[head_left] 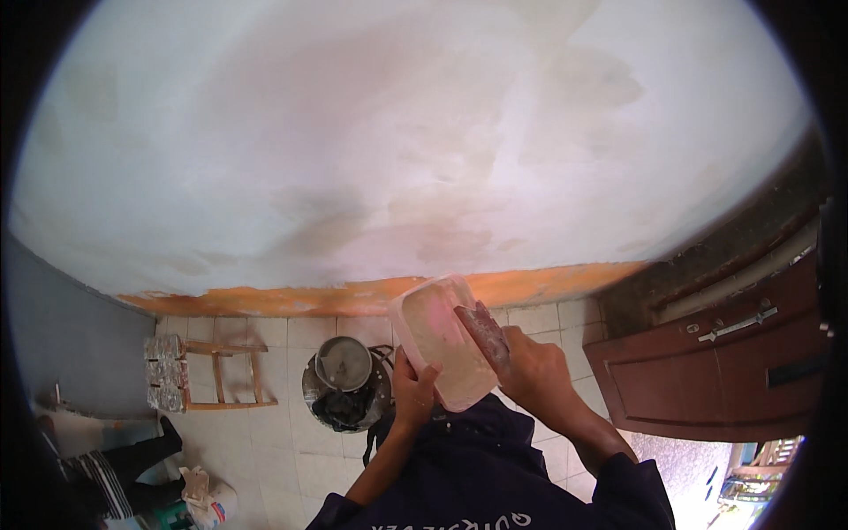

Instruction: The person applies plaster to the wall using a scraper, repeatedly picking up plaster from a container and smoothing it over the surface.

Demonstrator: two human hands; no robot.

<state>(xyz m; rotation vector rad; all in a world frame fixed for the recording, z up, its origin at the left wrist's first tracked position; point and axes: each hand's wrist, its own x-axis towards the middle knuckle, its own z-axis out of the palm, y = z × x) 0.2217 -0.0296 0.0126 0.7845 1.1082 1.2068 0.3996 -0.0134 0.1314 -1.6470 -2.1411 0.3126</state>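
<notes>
My left hand (413, 390) is closed round the side of a pale pinkish rectangular plastic tub (403, 330), its thumb over the rim. Whitish paste coats the inside of this tub, which is tilted in front of my body. From the right, my right hand (541, 375) grips a putty knife (485, 339) whose wide, paste-smeared blade reaches over the tub's right rim. Ahead stands a wall (371, 150) with patchy white and beige coating and an uneven orange band (353, 295) along its foot.
A round stand (311, 389) left of me bears a grey bowl (345, 362) and dark cloth. Farther left, a wooden stool (231, 406) lies on the tiles. A brown door (654, 389) is at right. Another person's legs (141, 464) and a bucket (212, 511) occupy the lower left.
</notes>
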